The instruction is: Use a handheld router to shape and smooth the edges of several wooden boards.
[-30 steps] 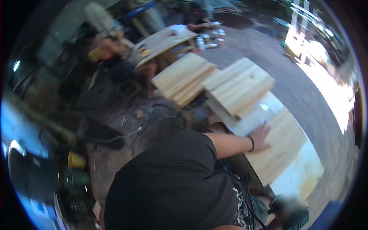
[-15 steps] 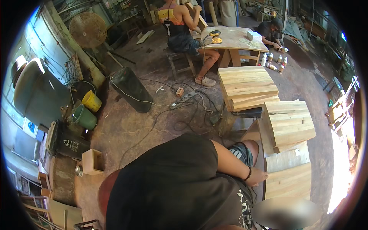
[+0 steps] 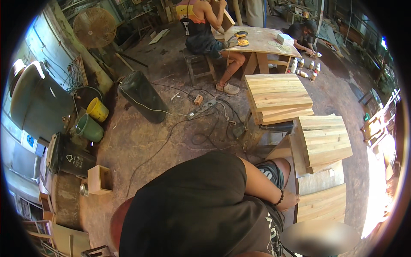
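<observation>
While the left hand (image 3: 290,201), its grip unclear, touches the board (image 3: 322,204) on the bench (image 3: 321,181), the right hand is hidden; whether panels (image 3: 326,139) stacked farther along that bench are done, I cannot tell.

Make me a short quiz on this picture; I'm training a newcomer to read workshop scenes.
1. Multiple choice: which is nearest the person's bare left hand?
a) a pale rectangular wooden panel
b) a small white box
c) a round rust-coloured fan
2. True or false: a round yellow plastic bucket stands beside a round green plastic bucket.
3. Count: how many other people are visible?

Key: 1. a. 2. True. 3. Two: a seated person and a person in black.
</observation>
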The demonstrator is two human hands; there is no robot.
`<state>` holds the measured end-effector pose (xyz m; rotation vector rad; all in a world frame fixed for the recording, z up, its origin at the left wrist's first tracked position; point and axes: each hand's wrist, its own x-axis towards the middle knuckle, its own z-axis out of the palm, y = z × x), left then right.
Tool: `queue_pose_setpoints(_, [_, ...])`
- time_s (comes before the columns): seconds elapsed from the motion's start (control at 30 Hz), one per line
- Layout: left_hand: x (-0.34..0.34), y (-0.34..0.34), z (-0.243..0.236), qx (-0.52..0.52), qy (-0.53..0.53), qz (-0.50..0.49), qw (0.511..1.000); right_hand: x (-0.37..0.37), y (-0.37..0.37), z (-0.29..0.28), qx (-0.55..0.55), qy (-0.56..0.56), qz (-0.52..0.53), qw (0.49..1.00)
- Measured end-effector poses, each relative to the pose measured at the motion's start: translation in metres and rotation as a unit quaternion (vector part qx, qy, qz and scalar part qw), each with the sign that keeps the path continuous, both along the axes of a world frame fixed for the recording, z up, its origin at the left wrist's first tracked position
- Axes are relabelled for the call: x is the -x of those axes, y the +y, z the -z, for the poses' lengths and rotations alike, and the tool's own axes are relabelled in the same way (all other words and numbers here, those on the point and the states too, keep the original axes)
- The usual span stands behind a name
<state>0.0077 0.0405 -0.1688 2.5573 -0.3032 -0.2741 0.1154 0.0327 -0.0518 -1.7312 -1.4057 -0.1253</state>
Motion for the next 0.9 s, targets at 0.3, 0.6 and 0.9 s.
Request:
queue_pose_setpoints(0.3, [-0.007, -0.013, 0.019, -0.051, -0.020, 0.004, 0.999, 0.006, 0.005, 0.007, 0.016, 0.009, 0.014, 1.000])
queue_pose_setpoints(0.6, [-0.010, 0.002, -0.046, 0.181, -0.178, -0.021, 0.967, 0.118, -0.292, 0.029, 0.303, -0.016, 0.508, 0.806])
queue_pose_setpoints(0.9, [-0.015, -0.077, -0.145, 0.429, 0.061, 0.232, 0.871, 0.152, -0.278, 0.031, -0.042, 0.131, 0.435, 0.890])
